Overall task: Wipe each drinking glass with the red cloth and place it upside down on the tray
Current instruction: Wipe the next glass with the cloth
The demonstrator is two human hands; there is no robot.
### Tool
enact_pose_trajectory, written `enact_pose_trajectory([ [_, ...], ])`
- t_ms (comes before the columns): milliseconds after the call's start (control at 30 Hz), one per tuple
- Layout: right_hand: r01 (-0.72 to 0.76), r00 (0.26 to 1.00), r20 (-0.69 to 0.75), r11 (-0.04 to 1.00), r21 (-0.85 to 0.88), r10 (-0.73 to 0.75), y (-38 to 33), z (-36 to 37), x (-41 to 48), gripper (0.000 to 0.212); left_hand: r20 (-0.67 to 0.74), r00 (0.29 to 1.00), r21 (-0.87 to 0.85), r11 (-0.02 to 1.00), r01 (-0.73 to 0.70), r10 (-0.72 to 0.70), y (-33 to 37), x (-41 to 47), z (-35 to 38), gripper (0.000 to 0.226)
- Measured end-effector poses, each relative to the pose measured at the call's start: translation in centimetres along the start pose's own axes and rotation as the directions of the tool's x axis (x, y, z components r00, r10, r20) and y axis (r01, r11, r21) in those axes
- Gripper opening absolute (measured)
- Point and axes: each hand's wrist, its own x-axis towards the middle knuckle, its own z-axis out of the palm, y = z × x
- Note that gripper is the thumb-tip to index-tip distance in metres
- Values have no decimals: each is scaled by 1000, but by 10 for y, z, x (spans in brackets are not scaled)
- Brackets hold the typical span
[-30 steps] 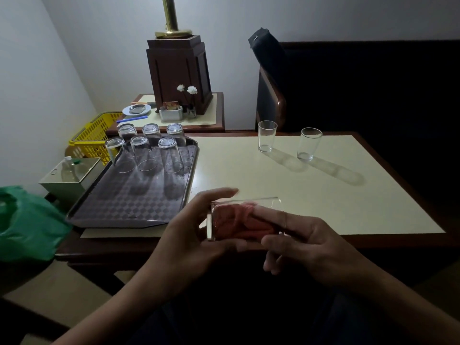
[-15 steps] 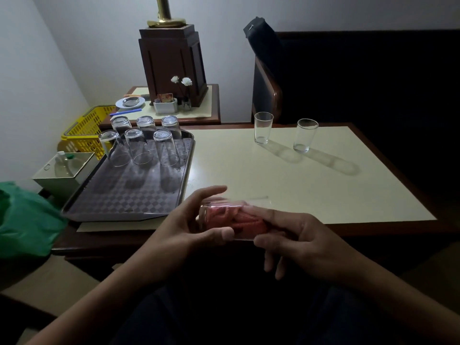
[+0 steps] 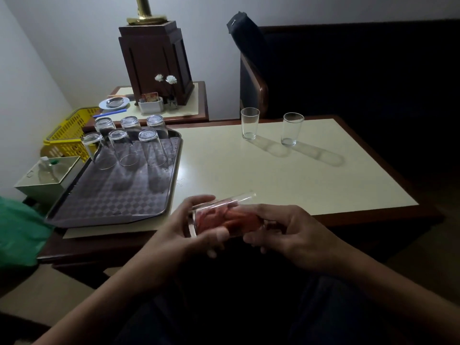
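Note:
My left hand (image 3: 189,227) grips a clear drinking glass (image 3: 199,215) lying on its side over the table's near edge, base to the left. The red cloth (image 3: 224,217) is stuffed inside the glass. My right hand (image 3: 286,227) holds the cloth at the glass's mouth, fingers partly inside. On the dark checkered tray (image 3: 112,195) at the left stand several glasses (image 3: 151,148) upside down along its far end. Two upright glasses, one (image 3: 249,123) and another (image 3: 291,129), stand at the far side of the cream table (image 3: 286,175).
A side table with a dark wooden lamp base (image 3: 156,63), a small white holder and a plate lies behind the tray. A yellow basket (image 3: 69,130) and a pale box (image 3: 47,175) sit to the left, a green bag (image 3: 17,232) nearer. A dark chair (image 3: 251,78) stands behind the table.
The glass has tilted and turned between my hands, its mouth end lifting to the right, with the cloth shifting inside. The view has shifted slightly; the tray and far glasses stay put.

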Motion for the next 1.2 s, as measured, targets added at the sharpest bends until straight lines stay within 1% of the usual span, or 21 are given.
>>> enact_pose_trajectory([
  [67,27,999,25,999,-35,-26,-2,1,-1,51,61,995,-107,991,85,-79,0,1,1,62],
  [133,-47,993,112,999,23,44,-5,0,0,57,66,997,-28,999,35,-33,-1,2,-5,68],
  [200,-131,981,156,986,98,115,-6,-1,0,53,65,995,114,990,-77,70,3,0,-8,62],
  [333,-241,971,67,925,293,231,-2,-7,2,38,41,972,266,935,-234,232,5,-2,-11,59],
  [433,-284,953,20,864,415,304,5,-12,4,39,-20,966,270,932,-243,258,7,-2,-16,60],
  [567,-252,958,25,795,552,286,8,-6,3,36,-45,964,264,934,-240,260,1,-1,-19,58],
  [633,-267,956,33,819,509,292,8,1,2,41,7,930,408,848,-338,367,-2,0,-17,56],
  [700,-267,949,-10,818,509,315,10,8,3,45,118,857,607,647,-462,501,-9,2,-17,57],
  [733,-250,947,-41,809,533,319,10,11,4,43,129,848,663,591,-459,514,-12,2,-16,60],
  [767,-223,948,-72,808,545,310,11,12,4,40,100,879,663,627,-409,467,-15,2,-16,66],
  [800,-191,953,-107,836,514,284,10,12,3,34,41,941,571,765,-298,336,-14,1,-15,74],
  [833,-161,959,-143,886,434,244,10,11,1,29,1,989,369,919,-139,150,-10,0,-10,78],
  [867,-138,966,-165,935,327,200,9,10,-1,27,17,999,135,990,34,-36,-8,0,-7,75],
  [900,-122,972,-169,963,239,165,7,9,-2,29,42,989,-57,988,147,-144,-7,2,-6,69],
  [933,-123,974,-163,971,207,158,7,9,-3,30,46,984,-136,975,176,-171,-6,4,-7,62],
  [967,-130,974,-155,966,224,167,6,9,-3,31,29,990,-123,982,144,-141,-6,4,-8,53],
  [1033,-163,964,-145,929,332,221,7,10,0,28,-24,998,73,996,-52,54,-2,0,-9,40],
  [1100,-215,944,-117,844,492,309,8,10,3,30,-1,958,359,894,-269,288,0,-3,-9,51],
  [1133,-225,940,-93,800,555,329,10,10,4,33,21,945,437,847,-302,326,1,-3,-10,57],
  [1167,-226,942,-71,779,585,327,11,9,4,35,17,954,437,856,-278,301,1,-3,-11,62],
  [1200,-217,950,-61,789,575,306,11,8,3,33,5,979,354,916,-190,202,2,-3,-12,68],
])
